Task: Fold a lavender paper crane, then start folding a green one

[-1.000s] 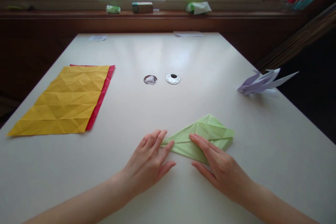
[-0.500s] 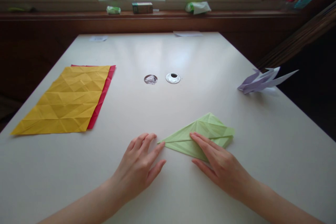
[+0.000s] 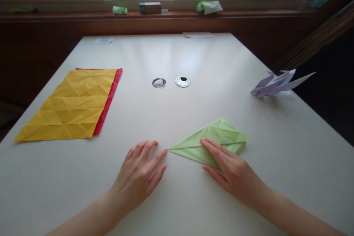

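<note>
A folded sheet of light green origami paper [image 3: 190, 147] lies on the white table, its long sharp point facing left and a crease line running along its middle. My right hand [image 3: 229, 167] rests on its wide part, fingers stretched together on top and the thumb at the near edge; the palm hides part of the paper. With fingers spread, my left hand [image 3: 141, 167] lies on the table, its index fingertip right at the paper's left tip. Whether that fingertip touches the tip I cannot tell.
On the left, a creased yellow sheet [image 3: 72, 107] covers most of a red sheet [image 3: 106, 108]. A pale purple folded paper figure [image 3: 273, 85] stands near the right edge. Two round holes [image 3: 159, 83] sit mid-table. Small packets [image 3: 209, 7] lie on the windowsill.
My left hand has slid a little to the left, its index finger moving from on the paper's point to its very end. My right hand stays on the green paper.
</note>
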`<state>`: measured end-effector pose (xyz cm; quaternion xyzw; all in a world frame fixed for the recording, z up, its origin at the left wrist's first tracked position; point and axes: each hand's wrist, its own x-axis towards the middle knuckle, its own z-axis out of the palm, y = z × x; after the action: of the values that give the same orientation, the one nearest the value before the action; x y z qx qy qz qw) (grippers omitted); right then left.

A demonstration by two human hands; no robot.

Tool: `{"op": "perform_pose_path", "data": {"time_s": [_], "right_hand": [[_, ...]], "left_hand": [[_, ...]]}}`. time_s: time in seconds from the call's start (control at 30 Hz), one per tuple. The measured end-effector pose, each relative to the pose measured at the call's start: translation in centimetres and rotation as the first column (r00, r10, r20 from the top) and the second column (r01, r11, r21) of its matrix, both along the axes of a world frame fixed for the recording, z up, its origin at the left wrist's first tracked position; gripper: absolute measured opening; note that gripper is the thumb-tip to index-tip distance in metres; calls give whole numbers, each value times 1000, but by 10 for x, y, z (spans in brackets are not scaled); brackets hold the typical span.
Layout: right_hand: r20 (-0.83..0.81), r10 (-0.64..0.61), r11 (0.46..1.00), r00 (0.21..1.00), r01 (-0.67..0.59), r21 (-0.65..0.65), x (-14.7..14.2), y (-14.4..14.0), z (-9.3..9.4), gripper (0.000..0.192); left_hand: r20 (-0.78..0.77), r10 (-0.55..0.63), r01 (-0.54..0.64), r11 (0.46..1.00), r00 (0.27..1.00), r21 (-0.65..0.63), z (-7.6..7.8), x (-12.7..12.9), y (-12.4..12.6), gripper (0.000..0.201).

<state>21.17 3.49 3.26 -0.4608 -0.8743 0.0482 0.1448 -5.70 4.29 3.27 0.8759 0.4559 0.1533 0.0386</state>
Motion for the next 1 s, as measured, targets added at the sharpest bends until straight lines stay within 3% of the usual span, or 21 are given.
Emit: {"op": "perform_pose_path", "data": {"time_s": [0.2, 0.37, 0.57, 0.73, 1.0], "right_hand": [[9, 32, 996, 999, -33, 78, -2, 5, 2, 41], [54, 108, 970, 993, -117, 212, -6, 15, 5, 27], [133, 139, 963, 981, -165, 212, -8, 28, 6, 17], [131, 302, 939, 944, -318, 128, -1, 43, 10, 17], [173, 381, 908, 908, -403, 115, 7, 56, 16, 17]], "left_hand": [[58, -34, 32, 999, 998, 31, 0, -1, 3, 29], [130, -224, 212, 972, 966, 101, 0, 17, 11, 31], [-82, -349, 352, 936, 933, 16, -1, 44, 28, 18], [-158, -345, 354, 935, 925, 33, 0, 51, 33, 13], [-207, -287, 319, 937, 935, 143, -5, 55, 27, 14]]}}
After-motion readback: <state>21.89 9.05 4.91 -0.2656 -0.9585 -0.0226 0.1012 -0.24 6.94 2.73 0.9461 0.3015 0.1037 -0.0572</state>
